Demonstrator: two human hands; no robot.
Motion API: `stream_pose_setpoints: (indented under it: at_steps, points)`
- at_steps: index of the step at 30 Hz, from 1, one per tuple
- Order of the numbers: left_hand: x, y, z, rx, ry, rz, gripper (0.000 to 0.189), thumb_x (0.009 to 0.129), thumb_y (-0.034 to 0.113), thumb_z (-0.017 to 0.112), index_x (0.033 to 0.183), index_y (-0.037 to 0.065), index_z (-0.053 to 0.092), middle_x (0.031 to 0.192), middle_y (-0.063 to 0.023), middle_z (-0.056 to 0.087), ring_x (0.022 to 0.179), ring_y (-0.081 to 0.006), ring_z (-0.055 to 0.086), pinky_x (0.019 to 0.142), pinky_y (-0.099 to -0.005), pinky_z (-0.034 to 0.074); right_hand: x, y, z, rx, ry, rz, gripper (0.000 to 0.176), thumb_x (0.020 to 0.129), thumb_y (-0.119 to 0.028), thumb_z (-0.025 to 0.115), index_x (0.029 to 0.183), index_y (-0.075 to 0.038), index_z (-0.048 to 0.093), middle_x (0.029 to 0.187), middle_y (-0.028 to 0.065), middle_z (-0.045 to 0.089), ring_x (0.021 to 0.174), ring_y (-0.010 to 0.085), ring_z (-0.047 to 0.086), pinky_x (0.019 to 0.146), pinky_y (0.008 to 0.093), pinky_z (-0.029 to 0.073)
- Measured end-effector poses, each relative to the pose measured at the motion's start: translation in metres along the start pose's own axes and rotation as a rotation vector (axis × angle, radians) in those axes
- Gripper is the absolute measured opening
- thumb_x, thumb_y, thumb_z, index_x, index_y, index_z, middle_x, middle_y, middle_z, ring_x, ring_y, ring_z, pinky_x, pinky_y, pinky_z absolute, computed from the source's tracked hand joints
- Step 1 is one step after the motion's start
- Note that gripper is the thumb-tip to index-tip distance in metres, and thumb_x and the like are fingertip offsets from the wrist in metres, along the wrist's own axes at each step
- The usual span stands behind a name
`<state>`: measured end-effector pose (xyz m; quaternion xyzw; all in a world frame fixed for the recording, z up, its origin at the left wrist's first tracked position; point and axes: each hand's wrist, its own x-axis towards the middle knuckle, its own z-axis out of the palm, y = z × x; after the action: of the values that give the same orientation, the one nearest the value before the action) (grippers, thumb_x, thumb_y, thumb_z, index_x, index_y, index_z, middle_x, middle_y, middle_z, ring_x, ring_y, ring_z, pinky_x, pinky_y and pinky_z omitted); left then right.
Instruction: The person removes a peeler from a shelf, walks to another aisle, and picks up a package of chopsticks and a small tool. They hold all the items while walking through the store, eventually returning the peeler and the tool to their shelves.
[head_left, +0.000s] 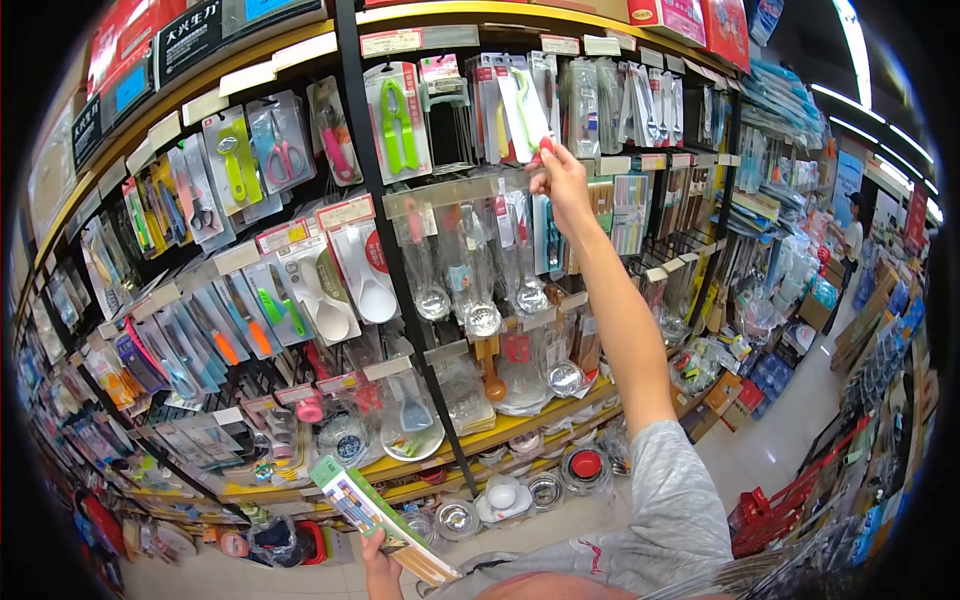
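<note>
Green-edged packet (388, 527) held in closed left hand (381, 568), near rack's (397, 262) lower edge; right hand (552, 172), fingers curled, pinches white card (520, 112).

Left hand (379, 560) partly hidden behind pack (385, 525), cut off below by bottom edge; pack's fine print too small to read; right hand (560, 185) hides lower end of card (521, 105); far person (852, 235) small, blurred

Open floor (785, 450) beside crowded shelves (480, 11)
</note>
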<state>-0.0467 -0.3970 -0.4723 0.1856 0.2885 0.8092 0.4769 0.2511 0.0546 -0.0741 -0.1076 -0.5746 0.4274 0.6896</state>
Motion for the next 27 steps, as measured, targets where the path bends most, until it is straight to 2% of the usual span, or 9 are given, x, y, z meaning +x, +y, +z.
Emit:
stream_pose_setpoints:
  at_steps: [8, 12, 19, 22, 23, 24, 25, 26, 27]
  points:
    - [0.005, -0.011, 0.023, 0.043, 0.025, -0.025, 0.056, 0.08, 0.009, 0.065, 0.131, 0.001, 0.043, 0.114, -0.0143, 0.06, 0.1, -0.0275, 0.063, 0.088, -0.0413, 0.053, 0.012, -0.003, 0.003, 0.014, -0.019, -0.045, 0.027, 0.1, -0.02, 0.051, 0.119, -0.003, 0.057, 0.081, 0.0075, 0.065, 0.053, 0.0101, 0.059, 0.049, 0.0205, 0.042]
    - [0.007, -0.017, 0.026, 0.056, 0.016, -0.038, 0.057, 0.081, 0.009, 0.066, 0.132, 0.001, 0.043, 0.115, -0.0134, 0.059, 0.102, -0.027, 0.062, 0.09, -0.0413, 0.053, 0.025, 0.006, 0.0, 0.009, 0.01, 0.069, 0.018, 0.1, -0.018, 0.05, 0.104, -0.003, 0.059, 0.08, 0.0066, 0.064, 0.053, 0.0104, 0.059, 0.05, 0.0219, 0.041]
    - [0.008, -0.022, 0.025, 0.038, 0.069, -0.034, 0.055, 0.082, 0.01, 0.065, 0.131, 0.001, 0.043, 0.115, -0.0127, 0.06, 0.103, -0.0267, 0.062, 0.091, -0.0413, 0.052, 0.038, 0.023, -0.003, 0.074, 0.07, 0.16, 0.016, 0.099, -0.015, 0.05, 0.096, -0.003, 0.058, 0.077, 0.0074, 0.063, 0.052, 0.0118, 0.059, 0.049, 0.0234, 0.042]
    - [0.014, -0.02, 0.028, 0.016, 0.005, -0.022, 0.054, 0.082, 0.01, 0.064, 0.131, 0.002, 0.044, 0.115, -0.0128, 0.06, 0.101, -0.0269, 0.063, 0.089, -0.0415, 0.053, 0.047, 0.03, -0.007, -0.015, 0.05, 0.246, 0.018, 0.097, -0.018, 0.055, 0.1, -0.001, 0.057, 0.085, 0.0115, 0.067, 0.05, 0.0112, 0.056, 0.046, 0.0231, 0.041]
    - [0.015, -0.019, 0.031, -0.003, -0.005, -0.026, 0.054, 0.082, 0.01, 0.064, 0.132, 0.002, 0.044, 0.115, -0.0128, 0.061, 0.101, -0.027, 0.063, 0.089, -0.0416, 0.053, 0.044, 0.038, -0.012, -0.056, 0.037, 0.231, 0.027, 0.093, -0.023, 0.062, 0.103, 0.001, 0.057, 0.093, 0.0151, 0.069, 0.049, 0.0103, 0.054, 0.045, 0.0225, 0.04]
    - [0.014, -0.02, 0.033, 0.016, 0.051, -0.022, 0.055, 0.082, 0.01, 0.065, 0.132, 0.003, 0.044, 0.116, -0.0129, 0.061, 0.102, -0.0271, 0.063, 0.09, -0.0421, 0.054, 0.041, 0.044, -0.022, -0.052, -0.054, 0.235, 0.041, 0.091, -0.027, 0.067, 0.117, 0.001, 0.051, 0.099, 0.0171, 0.07, 0.048, 0.0099, 0.051, 0.045, 0.0225, 0.039]
    - [0.017, -0.024, 0.025, 0.023, 0.114, -0.028, 0.056, 0.083, 0.01, 0.065, 0.133, 0.003, 0.043, 0.116, -0.0132, 0.061, 0.103, -0.0272, 0.063, 0.091, -0.0425, 0.053, 0.018, 0.04, -0.008, -0.115, 0.127, 0.157, 0.055, 0.09, -0.027, 0.067, 0.13, 0.0, 0.04, 0.099, 0.0163, 0.069, 0.047, 0.0093, 0.049, 0.046, 0.0228, 0.039]
    - [0.018, -0.024, 0.031, 0.001, 0.149, -0.006, 0.056, 0.083, 0.01, 0.066, 0.134, 0.003, 0.042, 0.115, -0.0135, 0.062, 0.102, -0.0274, 0.064, 0.091, -0.0427, 0.054, -0.015, 0.033, -0.006, -0.072, 0.069, 0.077, 0.061, 0.091, -0.024, 0.066, 0.135, -0.002, 0.032, 0.095, 0.0119, 0.067, 0.048, 0.0083, 0.047, 0.046, 0.0228, 0.039]
    - [0.017, -0.024, 0.035, -0.028, 0.165, -0.024, 0.056, 0.084, 0.009, 0.066, 0.134, 0.003, 0.042, 0.116, -0.0137, 0.062, 0.103, -0.0276, 0.064, 0.092, -0.0428, 0.053, -0.051, 0.033, 0.008, -0.074, 0.15, -0.01, 0.053, 0.089, -0.019, 0.066, 0.131, -0.003, 0.038, 0.09, 0.0105, 0.065, 0.049, 0.0058, 0.044, 0.044, 0.0193, 0.032]
